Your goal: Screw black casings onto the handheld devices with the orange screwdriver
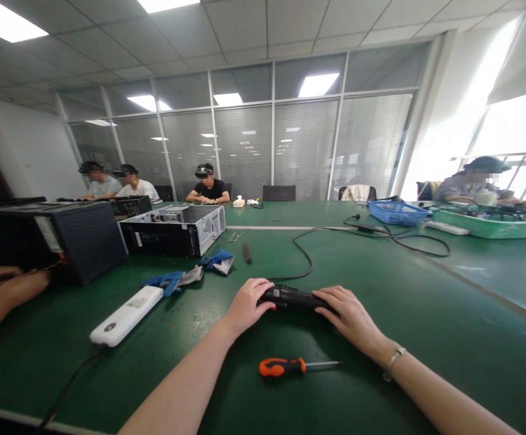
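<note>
A black corded electric screwdriver (292,296) lies crosswise in front of me, low over the green table or resting on it; I cannot tell which. My left hand (249,305) grips its left end, thumb in front and fingers over the back. My right hand (347,314) is closed around its right end, hiding that tip. Nearer to me, an orange and black screwdriver (282,367) lies flat on the table, its shaft pointing right. The black cord (311,266) appears behind my left hand and curves away toward the back right.
To the left are a white power strip (127,315), blue-grey gloves (175,281), a black computer case (93,235) with another person's hands (18,287) at it, and an open case (172,232). A blue basket (399,212) and green basket (494,226) stand back right. Several people sit around.
</note>
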Tool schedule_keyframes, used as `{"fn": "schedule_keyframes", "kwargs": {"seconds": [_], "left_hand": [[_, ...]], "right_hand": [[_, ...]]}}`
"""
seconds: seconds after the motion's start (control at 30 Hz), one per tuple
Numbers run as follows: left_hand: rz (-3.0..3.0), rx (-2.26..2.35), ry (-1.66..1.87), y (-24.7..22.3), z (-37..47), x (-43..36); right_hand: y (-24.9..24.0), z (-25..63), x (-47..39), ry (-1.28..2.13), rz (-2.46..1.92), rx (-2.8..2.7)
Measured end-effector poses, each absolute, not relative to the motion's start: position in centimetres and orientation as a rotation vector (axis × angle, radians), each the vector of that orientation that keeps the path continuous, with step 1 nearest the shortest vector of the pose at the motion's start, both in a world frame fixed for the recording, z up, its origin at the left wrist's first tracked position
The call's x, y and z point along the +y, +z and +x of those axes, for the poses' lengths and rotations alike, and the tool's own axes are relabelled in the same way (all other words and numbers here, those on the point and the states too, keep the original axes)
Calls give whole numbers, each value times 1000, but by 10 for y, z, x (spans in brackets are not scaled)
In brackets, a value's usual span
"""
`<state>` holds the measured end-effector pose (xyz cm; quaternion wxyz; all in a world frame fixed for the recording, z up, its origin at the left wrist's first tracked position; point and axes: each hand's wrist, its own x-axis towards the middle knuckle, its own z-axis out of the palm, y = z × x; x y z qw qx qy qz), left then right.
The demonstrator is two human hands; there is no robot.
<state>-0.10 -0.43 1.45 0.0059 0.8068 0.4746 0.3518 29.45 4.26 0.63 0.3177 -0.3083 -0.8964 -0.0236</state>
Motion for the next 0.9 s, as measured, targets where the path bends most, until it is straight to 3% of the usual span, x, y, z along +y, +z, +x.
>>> {"fn": "schedule_keyframes", "kwargs": {"seconds": [0.9], "left_hand": [[2274,1589,944,7,-3,3]], "right_hand": [[-7,292,54,4,-918,-2432]]}}
